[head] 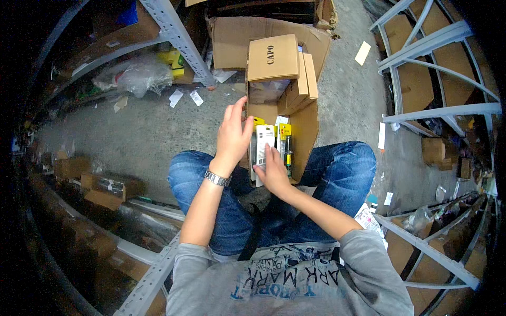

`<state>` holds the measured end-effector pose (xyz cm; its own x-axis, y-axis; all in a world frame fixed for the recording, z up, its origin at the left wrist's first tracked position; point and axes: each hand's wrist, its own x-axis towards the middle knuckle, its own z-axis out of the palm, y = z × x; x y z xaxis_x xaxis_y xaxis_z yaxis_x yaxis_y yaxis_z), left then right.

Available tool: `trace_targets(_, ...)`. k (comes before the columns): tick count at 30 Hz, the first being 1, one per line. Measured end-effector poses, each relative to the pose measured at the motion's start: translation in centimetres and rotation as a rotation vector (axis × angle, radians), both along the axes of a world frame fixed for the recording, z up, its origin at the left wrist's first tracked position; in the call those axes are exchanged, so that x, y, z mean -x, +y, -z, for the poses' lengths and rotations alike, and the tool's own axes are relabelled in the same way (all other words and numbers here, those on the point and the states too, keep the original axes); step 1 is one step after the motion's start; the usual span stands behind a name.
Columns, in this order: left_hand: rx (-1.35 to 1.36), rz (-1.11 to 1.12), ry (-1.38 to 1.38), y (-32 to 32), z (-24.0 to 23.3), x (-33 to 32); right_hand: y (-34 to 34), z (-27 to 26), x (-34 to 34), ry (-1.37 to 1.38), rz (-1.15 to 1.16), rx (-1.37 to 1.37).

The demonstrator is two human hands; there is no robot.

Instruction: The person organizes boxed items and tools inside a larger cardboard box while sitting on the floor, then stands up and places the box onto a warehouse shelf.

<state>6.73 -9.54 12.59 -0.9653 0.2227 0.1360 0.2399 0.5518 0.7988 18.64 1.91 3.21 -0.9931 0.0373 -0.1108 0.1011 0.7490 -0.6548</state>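
Observation:
Between my knees stands an open cardboard carton. Several blister packs with yellow header cards are upright in its near end. One white-backed package among them faces up. My right hand lies with its fingertips on this package, thumb spread to the left. My left hand, a metal watch on its wrist, is at the carton's left wall, fingers apart. The far end of the carton holds a closed brown box with printing and slimmer brown boxes beside it.
Metal shelving uprights stand at the left, and more metal racks at the right. A larger cardboard box is beyond the carton. Paper slips lie on the concrete floor. An open carton sits at the lower left.

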Motion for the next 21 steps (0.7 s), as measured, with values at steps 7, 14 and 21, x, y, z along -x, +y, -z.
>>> trace_targets(7,-0.007,0.012,-0.013,-0.1,0.2,-0.1,0.7,-0.1,0.5,-0.003,-0.041,-0.373)
trace_targets(14,0.078,-0.076,0.233,-0.4,-0.7,-0.8,1.0,0.1,0.8,-0.162,0.006,-0.262)
trace_targets(21,-0.192,-0.004,-0.141,2.9,1.6,-9.6,1.2,-0.7,0.2,0.020,0.163,-0.204)
